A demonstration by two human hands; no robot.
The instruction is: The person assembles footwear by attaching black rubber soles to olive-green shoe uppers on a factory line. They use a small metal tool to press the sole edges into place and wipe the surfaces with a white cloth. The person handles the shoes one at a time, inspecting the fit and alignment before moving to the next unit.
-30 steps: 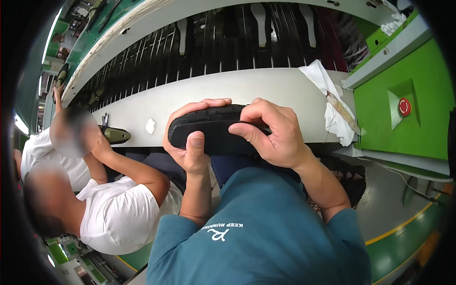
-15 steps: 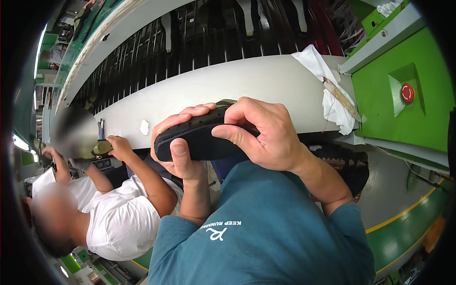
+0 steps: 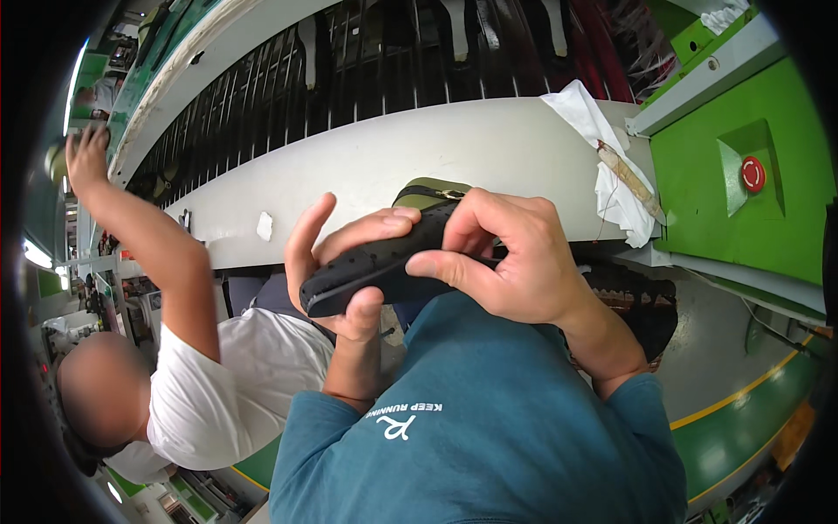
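Observation:
A shoe point(image 3: 375, 264) is held between my two hands above the near edge of the pale ledge. It has a dark sole, a black upper dotted with small marks, and an olive-green part with a small metal buckle at its far end. My left hand point(image 3: 360, 236) cups the toe end, thumb at the sole edge and one finger raised off it. On the other side, my right hand point(image 3: 517, 253) pinches the shoe along its sole edge, with thumb and bent fingers together. The fingers partly hide the shoe's right end.
Beyond the pale ledge point(image 3: 262, 188) runs a dark conveyor point(image 3: 375, 79) of rods. A white cloth point(image 3: 611, 196) and a tape-wrapped tool point(image 3: 630, 179) lie right, beside a green machine panel with a red button point(image 3: 752, 175). At left a co-worker in a white shirt point(image 3: 218, 393) reaches up.
The shoe has tilted, bringing its olive part and buckle into view. My left fingers have loosened and one has lifted. The co-worker's arm has swung up toward the far left.

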